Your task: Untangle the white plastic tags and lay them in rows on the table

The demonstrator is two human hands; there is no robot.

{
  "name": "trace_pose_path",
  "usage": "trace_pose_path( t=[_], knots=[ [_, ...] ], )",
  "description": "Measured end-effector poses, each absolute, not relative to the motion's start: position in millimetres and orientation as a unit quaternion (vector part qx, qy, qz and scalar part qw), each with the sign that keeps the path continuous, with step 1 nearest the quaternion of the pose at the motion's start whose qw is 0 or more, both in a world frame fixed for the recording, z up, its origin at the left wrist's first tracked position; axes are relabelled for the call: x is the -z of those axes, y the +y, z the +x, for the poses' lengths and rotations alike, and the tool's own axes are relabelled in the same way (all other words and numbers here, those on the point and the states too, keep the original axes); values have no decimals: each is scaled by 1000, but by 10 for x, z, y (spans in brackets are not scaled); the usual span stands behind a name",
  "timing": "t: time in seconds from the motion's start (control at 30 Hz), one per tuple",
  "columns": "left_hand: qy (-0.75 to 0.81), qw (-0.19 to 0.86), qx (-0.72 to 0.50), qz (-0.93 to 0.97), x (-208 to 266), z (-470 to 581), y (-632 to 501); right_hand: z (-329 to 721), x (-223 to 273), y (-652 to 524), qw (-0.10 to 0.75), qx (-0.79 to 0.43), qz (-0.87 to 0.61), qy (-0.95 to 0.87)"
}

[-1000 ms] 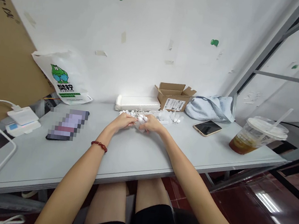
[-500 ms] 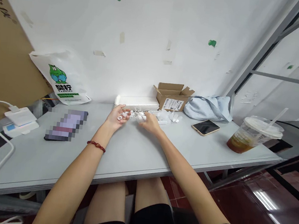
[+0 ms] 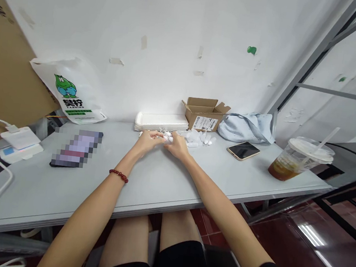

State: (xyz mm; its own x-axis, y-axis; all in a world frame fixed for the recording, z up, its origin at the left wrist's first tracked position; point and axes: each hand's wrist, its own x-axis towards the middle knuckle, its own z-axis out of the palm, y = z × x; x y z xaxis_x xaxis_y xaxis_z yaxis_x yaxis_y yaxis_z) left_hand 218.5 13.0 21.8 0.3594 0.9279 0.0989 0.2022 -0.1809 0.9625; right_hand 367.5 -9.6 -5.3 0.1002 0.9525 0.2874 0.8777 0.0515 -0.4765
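Observation:
My left hand (image 3: 148, 142) and my right hand (image 3: 177, 146) are close together at the back middle of the table, fingers curled towards each other. Between the fingertips shows a small white piece (image 3: 168, 139), gripped from both sides; its exact shape is too small to make out. More small white parts lie just behind and partly under my hands, mostly hidden by them. Right of my right hand sit a translucent plastic bag (image 3: 193, 136) and some small white pieces with thin wires or stems (image 3: 208, 142).
Behind my hands lie a stack of white trays (image 3: 163, 122) and an opened cardboard box (image 3: 203, 116). A pale blue cloth bag (image 3: 246, 128), a phone (image 3: 243, 151) and a drink cup (image 3: 298, 159) are rightward. Leftward are a blurred phone (image 3: 77, 149), white charger (image 3: 23, 142) and printed bag (image 3: 72, 94).
My left hand, earlier palm up with a small white round part at its fingers, has turned over and moved right to meet my right hand. My right hand stays nearly in place.

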Motion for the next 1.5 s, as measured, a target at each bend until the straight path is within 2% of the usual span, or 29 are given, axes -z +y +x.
trace_pose_path(
  t=[0.4,1.17,1.5],
  knots=[
    [393,411,-338,750,-194,2161,174,3668,89,-75,266,-39,-660,-701],
    [445,405,-383,701,-124,2237,195,3520,18,-192,219,-14,-693,-687],
    [443,437,-386,681,-140,2241,149,3546,42,-146,253,-28,-700,-667]
  ],
)
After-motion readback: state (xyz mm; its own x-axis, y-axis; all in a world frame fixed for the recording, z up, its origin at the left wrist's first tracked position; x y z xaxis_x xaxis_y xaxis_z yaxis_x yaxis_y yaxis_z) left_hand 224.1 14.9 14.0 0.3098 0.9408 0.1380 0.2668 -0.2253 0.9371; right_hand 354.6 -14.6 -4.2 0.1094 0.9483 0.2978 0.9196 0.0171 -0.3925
